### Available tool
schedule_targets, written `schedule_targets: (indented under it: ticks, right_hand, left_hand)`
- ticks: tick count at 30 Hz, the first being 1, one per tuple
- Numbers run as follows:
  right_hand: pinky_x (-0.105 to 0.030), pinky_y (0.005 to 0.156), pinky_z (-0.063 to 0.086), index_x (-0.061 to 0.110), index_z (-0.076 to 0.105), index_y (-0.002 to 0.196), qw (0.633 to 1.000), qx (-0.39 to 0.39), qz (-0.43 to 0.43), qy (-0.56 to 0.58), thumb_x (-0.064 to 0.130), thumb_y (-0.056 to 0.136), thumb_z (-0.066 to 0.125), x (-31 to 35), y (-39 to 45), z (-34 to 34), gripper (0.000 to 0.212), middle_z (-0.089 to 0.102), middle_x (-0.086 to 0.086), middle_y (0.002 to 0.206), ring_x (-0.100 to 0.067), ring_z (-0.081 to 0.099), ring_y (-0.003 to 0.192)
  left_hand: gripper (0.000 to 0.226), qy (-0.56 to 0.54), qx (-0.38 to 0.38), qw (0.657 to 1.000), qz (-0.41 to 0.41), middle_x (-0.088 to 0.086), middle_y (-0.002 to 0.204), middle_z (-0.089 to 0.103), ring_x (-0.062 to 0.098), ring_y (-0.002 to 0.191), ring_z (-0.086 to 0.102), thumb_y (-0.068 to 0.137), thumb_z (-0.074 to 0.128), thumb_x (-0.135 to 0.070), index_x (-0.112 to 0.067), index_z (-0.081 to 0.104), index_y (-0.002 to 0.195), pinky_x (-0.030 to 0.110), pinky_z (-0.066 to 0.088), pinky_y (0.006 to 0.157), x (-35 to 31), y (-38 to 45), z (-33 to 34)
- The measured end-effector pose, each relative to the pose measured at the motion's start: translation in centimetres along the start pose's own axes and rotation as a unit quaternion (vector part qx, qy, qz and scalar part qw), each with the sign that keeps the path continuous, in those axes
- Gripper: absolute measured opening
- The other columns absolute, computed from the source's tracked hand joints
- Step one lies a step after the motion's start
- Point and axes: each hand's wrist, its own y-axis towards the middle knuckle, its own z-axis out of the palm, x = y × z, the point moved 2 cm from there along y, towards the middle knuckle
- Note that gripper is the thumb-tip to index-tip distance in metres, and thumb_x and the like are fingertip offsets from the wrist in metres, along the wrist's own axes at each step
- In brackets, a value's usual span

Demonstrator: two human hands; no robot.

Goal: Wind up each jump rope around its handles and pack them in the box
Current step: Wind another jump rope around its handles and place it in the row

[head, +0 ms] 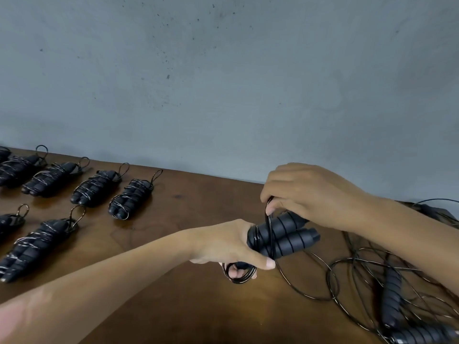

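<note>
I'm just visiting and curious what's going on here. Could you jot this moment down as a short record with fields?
activity: winding a jump rope around its handles
left hand: grips the paired black handles
right hand: pinches the rope cord at the handles
wound bundles: seven visible, in rows on the left
unwound ropes: tangled on the right
surface: wooden table
box: not in view

Bare table (193, 212) strip mid-scene is passable; wound jump ropes (94, 187) in rows block far left, loose rope tangle (387, 289) with handles blocks near right, wall (223, 83) closes the far side
</note>
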Motion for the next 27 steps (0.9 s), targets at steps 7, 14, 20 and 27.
schedule_targets:
  ticks: [7,14,20,27]
  right_hand:
    - [-0.027,0.085,0.051,0.027,0.080,0.089,0.948,0.049,0.136,0.283,0.026,0.087,0.079,-3.6,-2.0,0.5,0.003,0.072,0.016,0.092,-0.006,0.067,0.092]
    - [-0.027,0.081,0.057,0.007,0.080,0.102,0.874,0.099,0.186,0.438,0.005,0.091,0.071,-6.0,-5.2,2.9,0.014,0.079,-0.004,0.097,-0.014,0.073,0.091]
    - [-0.016,0.067,0.042,0.013,0.054,0.064,0.898,0.060,0.228,0.372,0.000,0.097,0.051,-7.1,-8.5,6.1,0.036,0.055,0.011,0.057,0.002,0.048,0.058]
    - [-0.036,0.079,0.051,0.028,0.071,0.102,0.882,0.030,0.198,0.427,0.019,0.109,0.046,-4.6,-11.3,7.3,0.028,0.072,0.003,0.088,-0.012,0.049,0.057]
  left_hand:
    - [0.014,0.043,0.008,0.998,0.046,0.004,0.083,0.070,0.012,0.054,0.056,0.097,0.073,-0.015,-0.019,0.060,0.099,0.027,0.050,0.059,-1.9,0.8,1.5]
    - [0.013,-0.028,0.006,0.996,0.081,-0.004,0.084,0.070,0.016,0.061,0.056,0.098,0.070,-0.008,-0.015,0.060,0.102,0.029,0.049,0.062,-2.7,2.2,4.2]
    - [0.039,-0.169,-0.040,0.977,0.125,0.008,0.101,0.065,0.017,0.064,0.053,0.101,0.067,-0.019,0.002,0.053,0.132,0.025,0.046,0.060,-2.5,3.7,5.9]
    - [0.017,-0.273,-0.126,0.943,0.141,0.007,0.097,0.064,0.019,0.071,0.049,0.103,0.066,-0.024,-0.014,0.071,0.116,0.019,0.043,0.054,-2.4,4.6,6.2]
